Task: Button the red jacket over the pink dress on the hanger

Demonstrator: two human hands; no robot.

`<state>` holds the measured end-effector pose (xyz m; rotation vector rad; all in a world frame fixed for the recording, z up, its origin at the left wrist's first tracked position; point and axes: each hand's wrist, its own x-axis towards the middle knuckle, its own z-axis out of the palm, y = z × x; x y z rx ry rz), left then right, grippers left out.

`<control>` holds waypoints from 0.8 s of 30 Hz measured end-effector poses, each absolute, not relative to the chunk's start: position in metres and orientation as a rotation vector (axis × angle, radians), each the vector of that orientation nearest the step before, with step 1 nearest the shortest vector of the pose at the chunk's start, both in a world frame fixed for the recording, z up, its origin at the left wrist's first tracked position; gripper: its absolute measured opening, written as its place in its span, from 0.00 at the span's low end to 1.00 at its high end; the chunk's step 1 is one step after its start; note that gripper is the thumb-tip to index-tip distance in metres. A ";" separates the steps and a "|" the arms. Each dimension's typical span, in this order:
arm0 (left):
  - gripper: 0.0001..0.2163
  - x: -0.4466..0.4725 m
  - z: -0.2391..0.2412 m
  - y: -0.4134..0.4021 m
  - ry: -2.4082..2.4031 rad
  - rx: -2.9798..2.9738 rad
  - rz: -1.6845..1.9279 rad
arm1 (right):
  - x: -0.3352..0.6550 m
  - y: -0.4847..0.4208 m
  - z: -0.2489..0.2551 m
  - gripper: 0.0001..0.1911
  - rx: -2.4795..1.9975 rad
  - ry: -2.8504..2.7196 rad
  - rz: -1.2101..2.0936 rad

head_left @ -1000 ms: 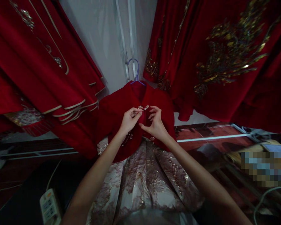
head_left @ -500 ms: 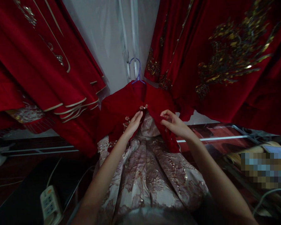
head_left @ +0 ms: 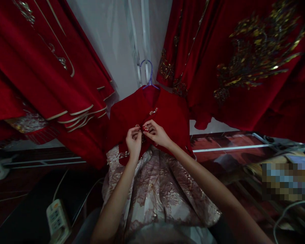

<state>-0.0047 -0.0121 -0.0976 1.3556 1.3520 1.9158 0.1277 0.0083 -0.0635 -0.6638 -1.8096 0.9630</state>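
A red jacket [head_left: 125,112] hangs in front of me on a purple hanger [head_left: 150,73]. Below its hem spreads a pale skirt [head_left: 155,189] with a shiny floral pattern. The upper jewelled clasp [head_left: 154,111] spans the jacket's front opening. Lower down, my left hand [head_left: 134,141] pinches the left front edge by a jewelled fastener. Close beside it, my right hand [head_left: 157,134] is closed on the matching jewelled fastener [head_left: 146,128] of the right front panel. The fingertips of both hands nearly meet, so whether the two halves are joined is hidden.
Red garments with light piping [head_left: 40,67] hang at left. Another red garment with gold sequin embroidery [head_left: 259,57] hangs at right. A power strip [head_left: 57,217] with cables lies on a dark surface at lower left. A white rail [head_left: 231,148] runs low behind.
My right hand has moved left, drawing the right front panel across to the left one. My left hand has dropped lower and left, and its fingers now pinch the jacket edge.
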 end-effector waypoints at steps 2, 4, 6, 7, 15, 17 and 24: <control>0.10 -0.009 -0.098 -0.014 1.357 1.339 1.921 | 0.122 0.018 -0.072 0.13 -0.731 -1.819 0.918; 0.11 -0.012 -0.099 -0.014 1.355 1.344 1.873 | 0.119 0.023 -0.081 0.13 -0.799 -1.805 0.886; 0.12 -0.013 -0.100 -0.013 1.359 1.349 1.825 | 0.119 0.024 -0.088 0.12 -0.838 -1.789 0.879; 0.12 -0.013 -0.100 -0.013 1.356 1.349 1.809 | 0.119 0.024 -0.090 0.12 -0.843 -1.784 0.881; 0.11 -0.015 -0.104 -0.014 1.342 1.367 1.773 | 0.118 0.022 -0.088 0.11 -0.819 -1.780 0.844; 0.12 -0.016 -0.105 -0.013 1.340 1.365 1.774 | 0.115 0.020 -0.087 0.10 -0.816 -1.774 0.810; 0.12 -0.023 -0.102 -0.009 1.390 1.425 1.786 | 0.109 0.014 -0.083 0.11 -0.803 -1.742 0.706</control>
